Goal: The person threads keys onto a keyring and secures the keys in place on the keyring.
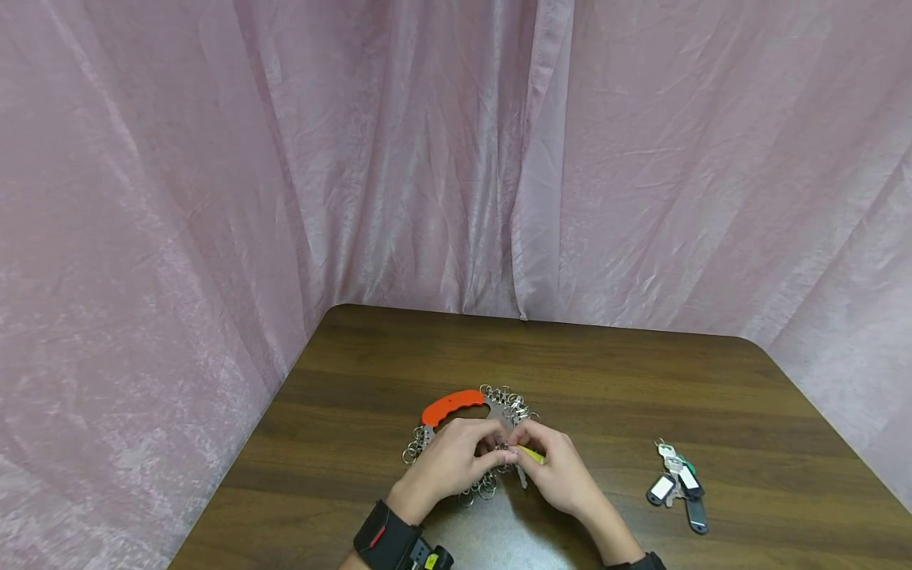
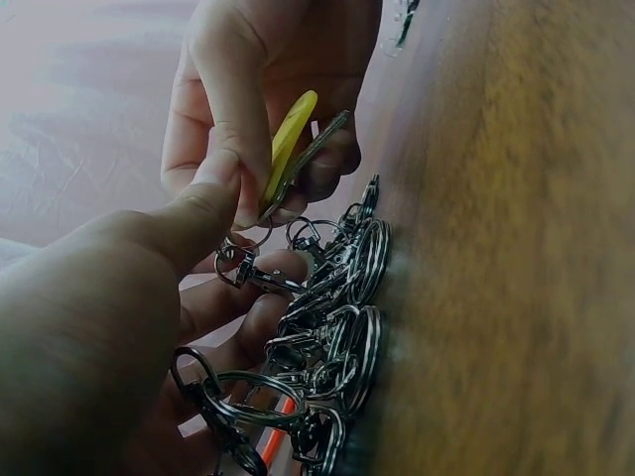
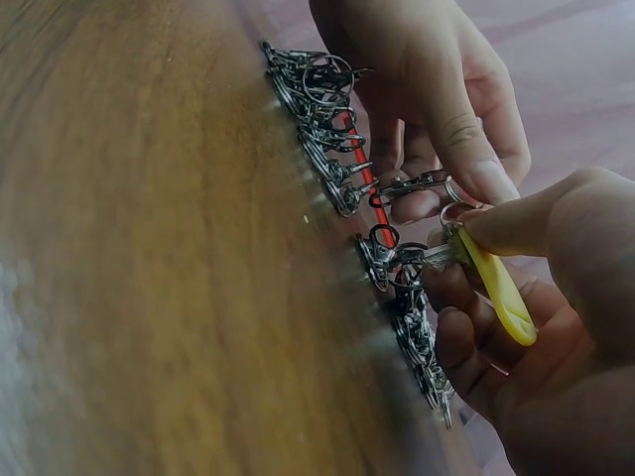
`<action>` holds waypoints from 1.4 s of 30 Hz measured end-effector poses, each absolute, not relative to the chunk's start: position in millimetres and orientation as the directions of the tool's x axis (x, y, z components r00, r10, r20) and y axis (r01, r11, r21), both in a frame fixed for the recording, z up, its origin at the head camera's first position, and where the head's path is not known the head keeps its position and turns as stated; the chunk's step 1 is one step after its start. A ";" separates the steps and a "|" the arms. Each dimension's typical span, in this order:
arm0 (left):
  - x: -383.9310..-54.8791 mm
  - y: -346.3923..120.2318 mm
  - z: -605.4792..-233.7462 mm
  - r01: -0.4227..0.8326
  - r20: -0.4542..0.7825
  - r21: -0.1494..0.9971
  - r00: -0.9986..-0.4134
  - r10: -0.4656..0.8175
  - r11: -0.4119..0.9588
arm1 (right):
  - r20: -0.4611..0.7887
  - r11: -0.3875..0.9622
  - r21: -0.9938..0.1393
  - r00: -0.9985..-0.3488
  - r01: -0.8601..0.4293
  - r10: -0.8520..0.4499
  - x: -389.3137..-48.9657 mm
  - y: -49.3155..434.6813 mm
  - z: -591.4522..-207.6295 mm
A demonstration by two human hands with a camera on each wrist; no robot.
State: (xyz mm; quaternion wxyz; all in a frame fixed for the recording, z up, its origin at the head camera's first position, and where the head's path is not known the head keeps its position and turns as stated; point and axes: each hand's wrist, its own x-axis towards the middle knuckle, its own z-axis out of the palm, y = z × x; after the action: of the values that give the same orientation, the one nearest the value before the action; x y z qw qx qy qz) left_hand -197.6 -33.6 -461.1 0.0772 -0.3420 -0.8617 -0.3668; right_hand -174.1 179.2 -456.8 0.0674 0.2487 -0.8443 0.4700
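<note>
Both hands meet over a large metal key ring with an orange handle [image 1: 452, 404], which lies on the table with many snap hooks and split rings around its rim. My left hand [image 1: 456, 459] pinches a small split ring [image 3: 453, 190] at the end of one snap hook [image 3: 412, 184]. My right hand [image 1: 559, 469] holds a yellow key tag [image 3: 499, 293] between thumb and fingers, with a silver key [image 2: 316, 154] beside it. Thumb tips of both hands come together at the small ring, partly hiding it. Other split rings [image 2: 369, 347] hang close under the fingers.
A bunch of keys [image 1: 668, 451] with dark tags [image 1: 697, 516] and white labels lies to the right on the brown wooden table [image 1: 606, 372]. Pink curtains [image 1: 427, 158] hang behind the table and along its sides.
</note>
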 end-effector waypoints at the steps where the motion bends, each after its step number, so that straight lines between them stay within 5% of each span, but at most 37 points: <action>1: -197.5 -33.5 -461.0 0.644 0.382 0.580 -0.756 0.532 0.499 | 0.346 0.432 -0.762 -0.867 -0.483 -0.359 -174.0 179.3 -456.7; 26: -196.4 -34.4 -460.2 0.610 0.331 0.608 -0.776 0.537 0.508 | 0.263 0.440 -0.774 -0.863 -0.455 -0.430 -175.1 185.1 -452.6; 42: -191.8 -35.8 -456.7 0.635 0.346 0.521 -0.768 0.539 0.570 | 0.218 0.433 -0.784 -0.850 -0.445 -0.480 -175.3 192.6 -446.9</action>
State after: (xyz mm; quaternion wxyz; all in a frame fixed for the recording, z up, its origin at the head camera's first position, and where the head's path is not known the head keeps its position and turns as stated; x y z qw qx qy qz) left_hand -191.8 -35.8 -456.7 0.0744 -0.3322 -0.8830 -0.3232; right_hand -175.3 192.6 -446.9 -0.0189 0.2732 -0.8462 0.4571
